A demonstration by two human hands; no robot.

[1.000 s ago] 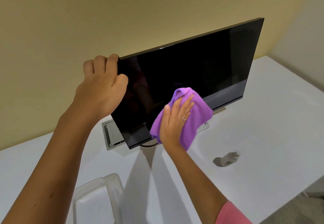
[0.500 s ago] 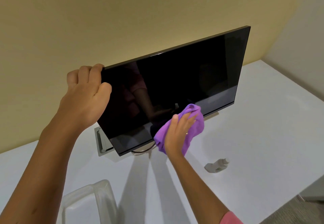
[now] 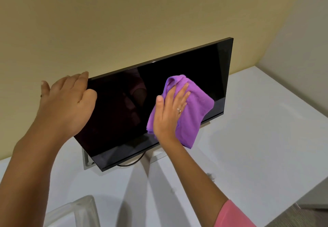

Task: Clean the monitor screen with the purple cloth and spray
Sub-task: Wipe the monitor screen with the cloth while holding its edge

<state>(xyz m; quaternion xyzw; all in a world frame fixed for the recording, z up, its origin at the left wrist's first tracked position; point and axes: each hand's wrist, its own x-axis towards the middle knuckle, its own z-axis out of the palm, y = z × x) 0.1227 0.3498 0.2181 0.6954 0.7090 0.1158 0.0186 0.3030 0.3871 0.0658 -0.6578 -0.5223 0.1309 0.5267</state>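
Observation:
The black monitor (image 3: pixel 177 77) stands tilted on the white desk (image 3: pixel 257 138), its screen dark and reflective. My right hand (image 3: pixel 168 113) lies flat on the bunched purple cloth (image 3: pixel 193 106) and presses it against the lower right part of the screen. My left hand (image 3: pixel 65 106) is at the monitor's top left corner, fingers straight and spread along the edge, thumb resting on the screen's front. My right forearm hides most of the white spray bottle (image 3: pixel 210 175), and only a small bit shows on the desk.
A beige wall rises close behind the monitor. The silver stand base (image 3: pixel 87 161) and a black cable (image 3: pixel 131 163) show under the screen. A clear plastic chair back (image 3: pixel 79 207) is at the bottom left. The desk's edge runs at the lower right.
My right hand has carried the cloth up from the screen's bottom edge onto its lower right area. My left hand's fingers have straightened from a curled grip on the corner.

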